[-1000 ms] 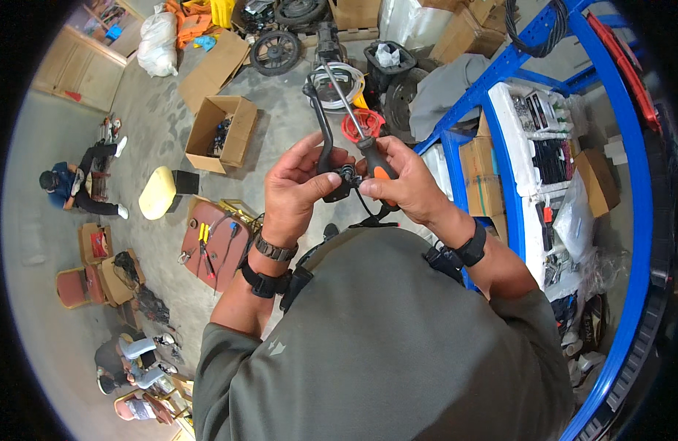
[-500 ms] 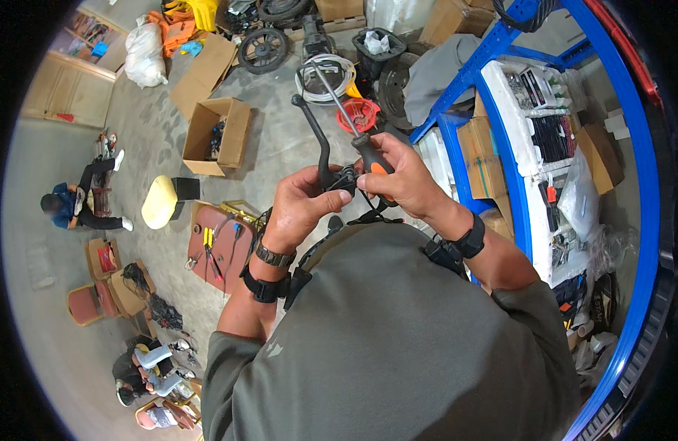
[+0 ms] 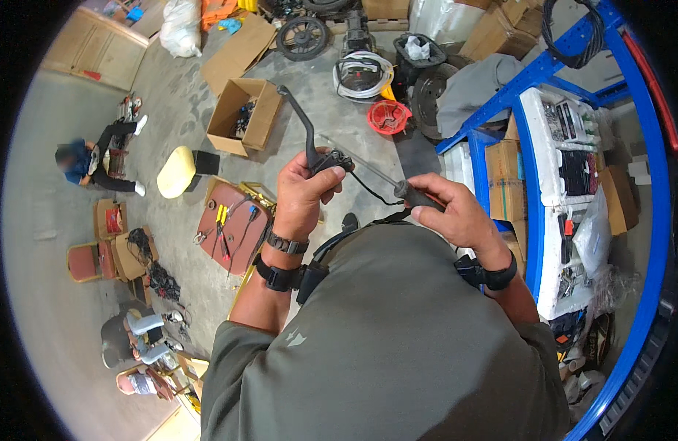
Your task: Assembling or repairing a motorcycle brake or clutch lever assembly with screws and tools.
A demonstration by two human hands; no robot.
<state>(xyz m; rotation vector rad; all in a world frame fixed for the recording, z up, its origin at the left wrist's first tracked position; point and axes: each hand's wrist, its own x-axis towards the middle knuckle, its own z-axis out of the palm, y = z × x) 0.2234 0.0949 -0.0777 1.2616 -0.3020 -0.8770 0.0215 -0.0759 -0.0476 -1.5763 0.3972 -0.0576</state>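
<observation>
My left hand is wrapped in a fist around the clamp end of a black brake lever, whose thin curved metal blade rises up and away to the left. A thin black cable droops from the lever's body toward my right hand. That hand is curled shut on the dark, rubbery handle of a screwdriver; its slim, shiny steel shaft points left, with the tip at the lever's clamp. Both things are held up in front of my chest, above the concrete floor, and both wrists wear dark bands.

Below my left hand lies a reddish-brown chair seat with yellow-handled pliers and other small tools on its flat surface. Further out stands an open cardboard box, matte and square, and beside it a pale yellow rounded cushion. A red ribbed plastic basket sits near a coil of white cable and a black spoked wheel. To my right runs a blue steel shelf frame loaded with boxes.
</observation>
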